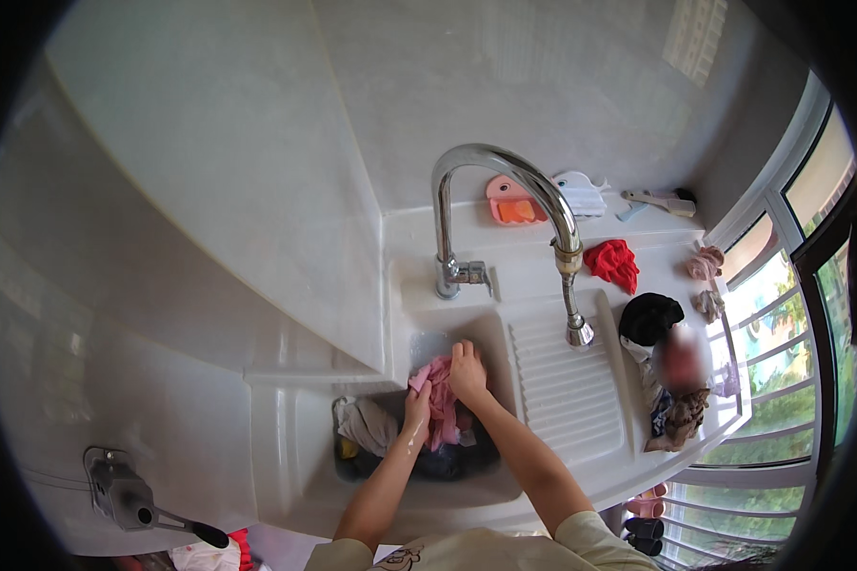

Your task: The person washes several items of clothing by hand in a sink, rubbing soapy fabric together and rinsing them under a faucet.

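Over the laundry sink [507,400], my left hand [418,408] grips one side of a wet pink cloth garment [443,400]. My right hand [468,371] is closed on its upper right part. The garment hangs down between both hands into the basin. Below it lie dark clothes [443,464] and, to the left, a light grey cloth [366,426]. A bit of yellow fabric [348,448] shows at the basin's left end. Cloudy water [428,346] is visible at the back. Some fingertips are hidden by the fabric.
A chrome faucet [478,153] arches over the ribbed washboard [571,385]. Right of it lie a red cloth [613,264], a black cloth [650,319] and a brown cloth [685,421]. Soap holders [515,207] and brushes [660,201] stand on the back ledge. A crank device [121,492] is on the left wall.
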Tool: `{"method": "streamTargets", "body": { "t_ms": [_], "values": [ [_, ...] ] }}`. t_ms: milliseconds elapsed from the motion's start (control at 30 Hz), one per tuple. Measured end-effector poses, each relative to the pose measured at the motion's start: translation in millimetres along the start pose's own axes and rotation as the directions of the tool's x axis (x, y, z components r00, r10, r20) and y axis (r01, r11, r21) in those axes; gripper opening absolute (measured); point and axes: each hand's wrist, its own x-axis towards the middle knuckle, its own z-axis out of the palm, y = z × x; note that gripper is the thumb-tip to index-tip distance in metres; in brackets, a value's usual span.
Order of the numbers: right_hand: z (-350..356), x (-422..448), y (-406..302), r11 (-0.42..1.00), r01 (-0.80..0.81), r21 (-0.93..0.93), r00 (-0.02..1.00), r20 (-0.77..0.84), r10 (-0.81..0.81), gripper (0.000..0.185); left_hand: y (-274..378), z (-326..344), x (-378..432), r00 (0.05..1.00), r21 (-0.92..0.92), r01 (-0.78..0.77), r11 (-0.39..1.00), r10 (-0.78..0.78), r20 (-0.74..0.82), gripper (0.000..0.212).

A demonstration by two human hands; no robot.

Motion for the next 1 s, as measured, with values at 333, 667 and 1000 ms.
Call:
{"method": "streamTargets", "body": {
  "t_ms": [333,667,1000],
  "values": [
    [47.7,-39.8,43.6,0.972,0.151,-0.181,0.589,0.806,0.058,0.028,-67.7,-8.4,8.2,0.992,0.894,-0.115,0.433,0.001,0.127,0.019],
    [-12.3,-0.4,11.4,0.013,-0.765,0.643,0.583,0.685,0.436,0.036,3.1,-7.3,6.0,0.984,-0.155,0.151,0.976,-0.134,0.119,0.031],
    [6.8,-25.4,11.1,0.959,-0.239,0.154,0.901,0.404,0.160,0.031,-37.7,-1.0,4.1,0.984,0.891,-0.140,0.432,0.161,0.077,0.040]
  ]
}}
